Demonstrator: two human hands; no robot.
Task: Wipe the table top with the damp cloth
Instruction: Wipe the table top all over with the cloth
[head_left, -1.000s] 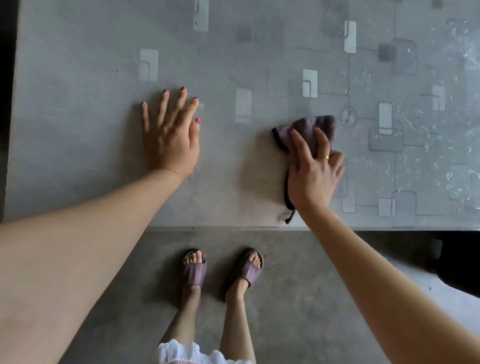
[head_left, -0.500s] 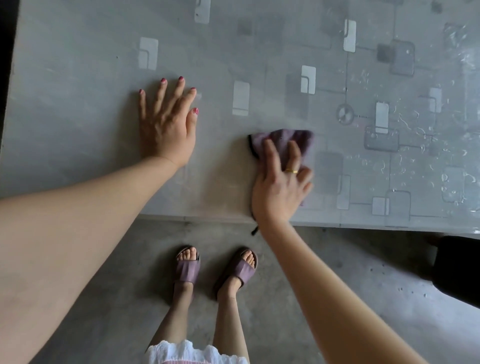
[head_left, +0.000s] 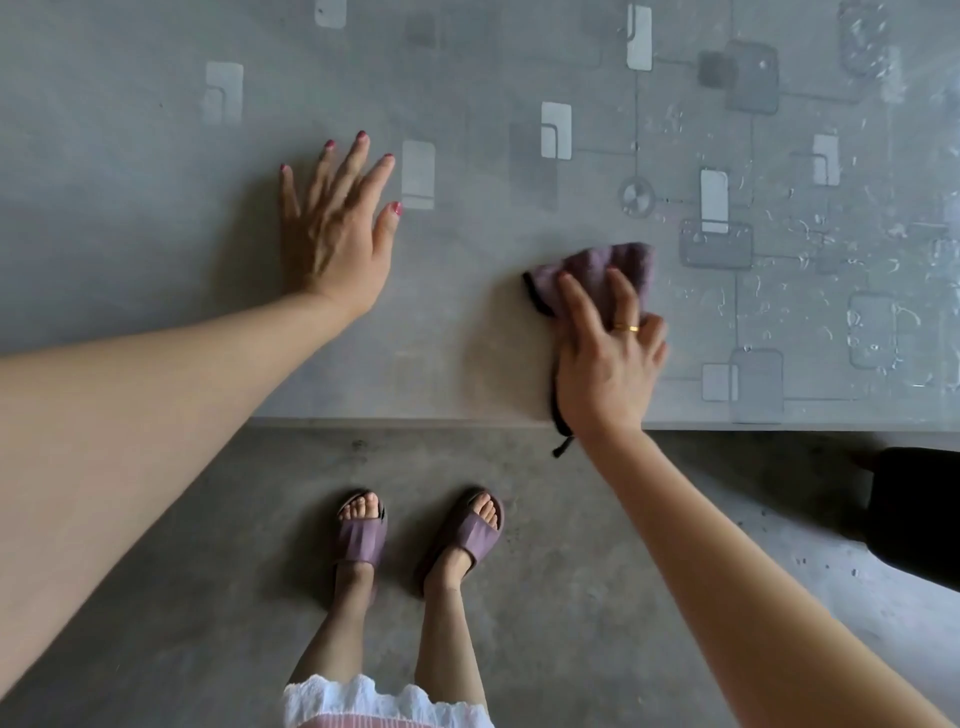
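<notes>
We note the right hand (head_left: 605, 364) pressing the purple cloth (head_left: 615, 267) under straight fingers near the table (head_left: 156, 218) edge. Left hand (head_left: 332, 234) lies flat, holding nothing.

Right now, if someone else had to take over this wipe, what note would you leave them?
Left hand: flat on the table top, fingers spread, holding nothing.
Right hand: pressing the purple cloth against the table near the front edge, fingers laid over it; a black cord from the cloth hangs past the edge.
Done: cannot tell which parts have been wiped.
Left: droplets and streaks show on the right part of the table top, beyond the cloth; wipe there, then the far side.
</notes>
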